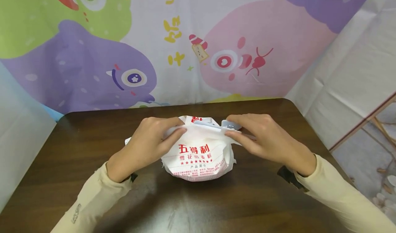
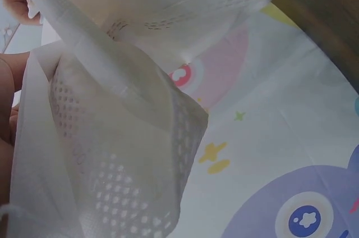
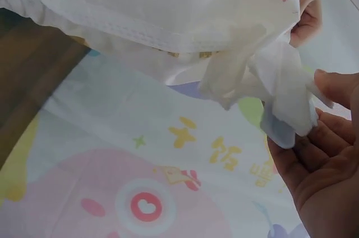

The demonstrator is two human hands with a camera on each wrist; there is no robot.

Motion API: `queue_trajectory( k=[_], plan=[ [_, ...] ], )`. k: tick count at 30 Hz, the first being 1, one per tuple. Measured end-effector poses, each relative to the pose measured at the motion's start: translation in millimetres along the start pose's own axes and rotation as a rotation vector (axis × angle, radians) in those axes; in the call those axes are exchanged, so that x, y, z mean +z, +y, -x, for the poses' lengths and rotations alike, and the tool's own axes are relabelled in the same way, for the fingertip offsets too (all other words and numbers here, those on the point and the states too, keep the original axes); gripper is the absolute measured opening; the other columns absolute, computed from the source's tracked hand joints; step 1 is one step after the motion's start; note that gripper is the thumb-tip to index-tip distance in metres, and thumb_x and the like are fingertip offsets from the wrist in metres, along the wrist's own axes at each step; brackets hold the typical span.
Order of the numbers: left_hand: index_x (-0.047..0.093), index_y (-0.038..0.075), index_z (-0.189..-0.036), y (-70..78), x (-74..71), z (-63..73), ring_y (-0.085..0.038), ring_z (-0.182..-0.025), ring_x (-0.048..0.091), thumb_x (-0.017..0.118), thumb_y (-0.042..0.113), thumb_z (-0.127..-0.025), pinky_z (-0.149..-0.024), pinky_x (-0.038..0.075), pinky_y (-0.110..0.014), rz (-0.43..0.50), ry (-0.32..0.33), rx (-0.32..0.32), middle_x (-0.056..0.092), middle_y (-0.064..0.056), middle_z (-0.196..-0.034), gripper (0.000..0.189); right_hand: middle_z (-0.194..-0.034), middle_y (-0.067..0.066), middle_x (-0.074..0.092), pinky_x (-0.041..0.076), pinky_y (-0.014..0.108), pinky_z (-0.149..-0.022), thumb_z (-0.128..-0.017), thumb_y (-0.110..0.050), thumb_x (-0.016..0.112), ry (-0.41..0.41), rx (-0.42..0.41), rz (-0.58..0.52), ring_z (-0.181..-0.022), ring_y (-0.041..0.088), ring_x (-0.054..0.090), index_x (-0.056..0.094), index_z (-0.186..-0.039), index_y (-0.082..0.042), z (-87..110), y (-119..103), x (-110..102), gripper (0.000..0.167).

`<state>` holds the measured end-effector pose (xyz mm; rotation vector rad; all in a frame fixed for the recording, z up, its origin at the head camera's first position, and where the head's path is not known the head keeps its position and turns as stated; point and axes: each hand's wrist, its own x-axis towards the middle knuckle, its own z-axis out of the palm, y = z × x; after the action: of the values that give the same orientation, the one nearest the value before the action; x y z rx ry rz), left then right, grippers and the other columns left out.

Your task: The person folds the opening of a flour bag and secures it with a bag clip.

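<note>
A white flour bag (image 1: 198,157) with red Chinese print stands on the table, its top folded into a flattened band. My left hand (image 1: 148,142) pinches the left end of that band between thumb and fingers. Along the fold lies a pale blue-grey plastic sealing clip (image 1: 208,124). At the right end, my right hand (image 1: 263,135) pinches the clip's wider end together with the bag's edge. The right wrist view shows the clip's rounded tip (image 3: 277,131) beside the fingers and crumpled bag corner. In the left wrist view, the bag's perforated side (image 2: 118,193) hides most of the left hand.
The dark brown wooden table (image 1: 55,178) has rounded back corners. Behind it hangs a cloth (image 1: 191,81) with cartoon creatures. Pale sheeting (image 1: 349,54) borders the right side.
</note>
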<state>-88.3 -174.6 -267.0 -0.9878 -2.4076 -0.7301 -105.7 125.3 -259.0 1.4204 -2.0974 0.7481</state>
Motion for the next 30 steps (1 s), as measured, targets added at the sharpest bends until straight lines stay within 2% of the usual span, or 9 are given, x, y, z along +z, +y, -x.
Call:
queue_trajectory(
  k=[4,7,11,16,20,26,30],
  plan=[
    [0.071,0.012,-0.088,2.0,1.2,1.1,-0.008,-0.057,0.049,0.068,0.018,-0.094,-0.057,0.046,-0.030,-0.011,0.001,-0.003,0.062,0.006,-0.067,0.009,-0.094,0.001,0.070,0.050,0.021,-0.062,-0.095,-0.023,0.069,-0.013,0.028,-0.005,-0.074,0.006,0.059,0.068,-0.112,-0.001,0.7,0.9,-0.4,0.027],
    [0.071,0.012,-0.089,3.3,1.3,1.8,-0.008,-0.058,0.049,0.067,0.018,-0.094,-0.058,0.047,-0.031,-0.017,-0.002,0.007,0.062,0.006,-0.068,0.009,-0.093,-0.002,0.069,0.048,0.021,-0.064,-0.093,-0.019,0.072,-0.043,0.046,-0.008,-0.074,0.005,0.057,0.069,-0.113,-0.003,0.6,-1.4,-3.8,0.026],
    [0.072,0.012,-0.091,3.9,0.3,2.0,-0.007,-0.059,0.052,0.067,0.019,-0.095,-0.060,0.049,-0.032,-0.018,-0.004,0.020,0.066,0.006,-0.073,0.009,-0.090,-0.006,0.067,0.046,0.020,-0.064,-0.095,-0.020,0.070,-0.076,0.035,0.002,-0.072,0.004,0.054,0.069,-0.114,-0.004,-1.0,-4.9,-8.5,0.025],
    [0.072,0.012,-0.091,2.9,0.0,1.6,-0.007,-0.060,0.052,0.067,0.019,-0.095,-0.060,0.048,-0.031,-0.010,-0.008,0.020,0.066,0.006,-0.073,0.010,-0.089,-0.006,0.067,0.045,0.021,-0.063,-0.099,-0.026,0.064,-0.063,0.018,0.027,-0.071,0.006,0.054,0.070,-0.113,-0.004,-1.0,-5.9,-7.3,0.027],
    [0.071,0.012,-0.090,2.6,0.2,1.3,-0.007,-0.059,0.051,0.066,0.019,-0.095,-0.059,0.048,-0.031,-0.011,-0.011,0.014,0.065,0.007,-0.072,0.010,-0.090,-0.005,0.067,0.045,0.020,-0.063,-0.096,-0.023,0.068,-0.047,0.046,0.019,-0.072,0.005,0.054,0.069,-0.113,-0.005,1.4,-4.4,-4.2,0.025],
    [0.070,0.013,-0.088,1.9,0.2,2.2,-0.008,-0.058,0.047,0.067,0.020,-0.095,-0.057,0.046,-0.031,-0.025,-0.003,-0.001,0.061,0.007,-0.068,0.010,-0.100,-0.004,0.070,0.050,0.020,-0.070,-0.090,-0.016,0.074,-0.047,0.106,-0.022,-0.081,0.004,0.059,0.069,-0.116,-0.005,2.7,-2.7,-0.2,0.028],
    [0.070,0.013,-0.088,1.6,0.8,2.6,-0.009,-0.057,0.045,0.067,0.020,-0.095,-0.057,0.044,-0.029,-0.018,0.002,-0.005,0.059,0.007,-0.066,0.011,-0.111,-0.003,0.070,0.052,0.020,-0.082,-0.091,-0.011,0.071,-0.061,0.165,-0.064,-0.093,0.006,0.064,0.068,-0.122,-0.007,3.9,-2.8,-2.9,0.031]
  ],
)
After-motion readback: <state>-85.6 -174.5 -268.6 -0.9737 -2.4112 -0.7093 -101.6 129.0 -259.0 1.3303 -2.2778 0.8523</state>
